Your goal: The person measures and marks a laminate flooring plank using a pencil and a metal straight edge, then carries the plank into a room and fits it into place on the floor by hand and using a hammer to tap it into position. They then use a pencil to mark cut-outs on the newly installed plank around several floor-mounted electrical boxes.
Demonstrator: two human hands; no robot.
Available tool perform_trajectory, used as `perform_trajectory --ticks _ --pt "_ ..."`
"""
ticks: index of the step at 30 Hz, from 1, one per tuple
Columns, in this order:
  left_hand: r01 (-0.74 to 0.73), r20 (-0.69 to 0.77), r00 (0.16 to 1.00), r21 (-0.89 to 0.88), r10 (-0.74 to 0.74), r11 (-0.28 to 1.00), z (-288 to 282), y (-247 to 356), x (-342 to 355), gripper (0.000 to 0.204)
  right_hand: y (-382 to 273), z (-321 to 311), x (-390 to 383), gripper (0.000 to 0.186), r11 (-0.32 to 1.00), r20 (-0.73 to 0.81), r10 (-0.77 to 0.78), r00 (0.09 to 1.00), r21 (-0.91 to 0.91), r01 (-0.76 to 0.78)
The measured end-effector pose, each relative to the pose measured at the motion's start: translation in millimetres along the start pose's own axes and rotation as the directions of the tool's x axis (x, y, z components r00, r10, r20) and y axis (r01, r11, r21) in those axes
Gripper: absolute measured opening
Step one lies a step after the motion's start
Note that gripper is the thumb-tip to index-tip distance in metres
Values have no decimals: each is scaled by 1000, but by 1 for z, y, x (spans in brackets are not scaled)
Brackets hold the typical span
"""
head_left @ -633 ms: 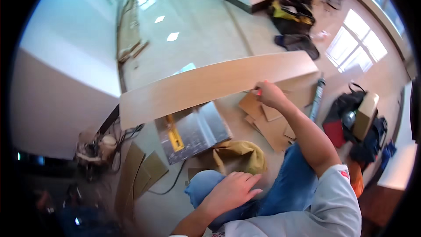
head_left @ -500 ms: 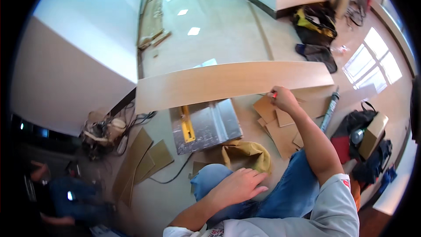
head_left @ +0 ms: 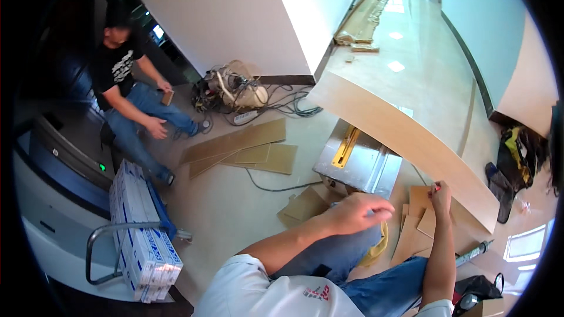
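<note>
Pale board [head_left: 405,132] lying across the metal tabletop [head_left: 365,161], near my right hand [head_left: 442,196]

I am sitting with the board before me; it is slanting from upper left to lower right and hiding the far part of the silver tabletop. The fingers of my right hand are pinching a small red-tipped thing [head_left: 437,188] by the board's near edge. They are covering most of it, so I cannot tell what it is, nor whether my skin is touching the wood. My left hand [head_left: 355,214] is hanging over my knee [head_left: 361,243], its fingers loosely apart and visibly holding nothing.

Blue lettering is running along the stacked white cartons [head_left: 138,240] at lower left, red print is showing on my pale shirt [head_left: 264,293], and white print is standing out on the black shirt [head_left: 106,79] of a person sitting at left. Any label on the dark tube [head_left: 474,252] is too small for me to make out. Yellow cloth [head_left: 379,248] is mostly hiding behind my knee, thin brown offcuts [head_left: 405,246] are lying beside my right forearm, and a beige box [head_left: 489,308] is running out of view at the bottom.
</note>
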State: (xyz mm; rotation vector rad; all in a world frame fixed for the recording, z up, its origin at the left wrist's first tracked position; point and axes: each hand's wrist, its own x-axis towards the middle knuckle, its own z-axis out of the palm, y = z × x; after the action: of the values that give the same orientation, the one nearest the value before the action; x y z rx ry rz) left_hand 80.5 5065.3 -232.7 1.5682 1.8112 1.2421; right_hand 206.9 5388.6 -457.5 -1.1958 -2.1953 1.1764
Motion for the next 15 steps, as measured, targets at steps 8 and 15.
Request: perform_trajectory --ticks 8,15 --pt "421 -401 826 -28 -396 907 -39 -87 -76 21 8 -5 6 21 998 42 49 998 41 -51" --pt "421 -324 869 82 -375 903 -61 -141 -91 21 38 -18 25 20 973 35 186 982 129 -189"
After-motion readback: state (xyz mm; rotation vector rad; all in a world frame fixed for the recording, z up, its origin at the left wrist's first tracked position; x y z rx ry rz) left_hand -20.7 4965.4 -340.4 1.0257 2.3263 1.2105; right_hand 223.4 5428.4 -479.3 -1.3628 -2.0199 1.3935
